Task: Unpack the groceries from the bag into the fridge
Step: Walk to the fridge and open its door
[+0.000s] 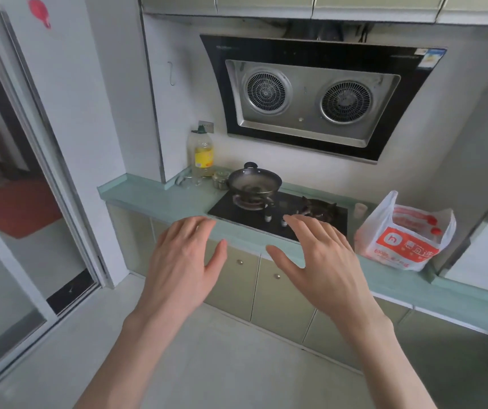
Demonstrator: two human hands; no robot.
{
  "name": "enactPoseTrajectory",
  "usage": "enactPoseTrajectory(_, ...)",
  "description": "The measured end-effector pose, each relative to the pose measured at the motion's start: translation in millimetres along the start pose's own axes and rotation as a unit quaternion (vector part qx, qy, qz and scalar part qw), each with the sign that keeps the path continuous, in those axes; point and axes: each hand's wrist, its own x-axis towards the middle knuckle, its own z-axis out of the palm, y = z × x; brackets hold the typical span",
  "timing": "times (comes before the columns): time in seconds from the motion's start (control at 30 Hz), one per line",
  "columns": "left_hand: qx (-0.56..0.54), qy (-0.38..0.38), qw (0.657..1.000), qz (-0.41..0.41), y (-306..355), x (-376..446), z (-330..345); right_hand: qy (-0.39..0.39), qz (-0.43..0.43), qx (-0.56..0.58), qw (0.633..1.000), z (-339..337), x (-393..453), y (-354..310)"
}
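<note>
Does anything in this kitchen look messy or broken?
Nothing is spilled or broken. The shopping bag stands upright on the green counter beside the stove, and the wok sits squarely on its burner. Only dark smudges above the range hood stand out.

Left hand and right hand outstretched, fingers spread, empty

Green counter, pale cabinets, perhaps concrete floor.
</note>
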Motion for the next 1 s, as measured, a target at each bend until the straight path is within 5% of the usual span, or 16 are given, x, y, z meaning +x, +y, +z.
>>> enactPoseTrajectory(0.6,0.132,0.031,0.974,-0.183,-152,37,-18,-0.063,-0.19,0.137,0.97,125,155,-124)
enactPoseTrajectory(1.0,0.224,0.077,0.901,-0.364,-226,48,-36,-0.096,-0.35,0.251,0.897,211,247,-231)
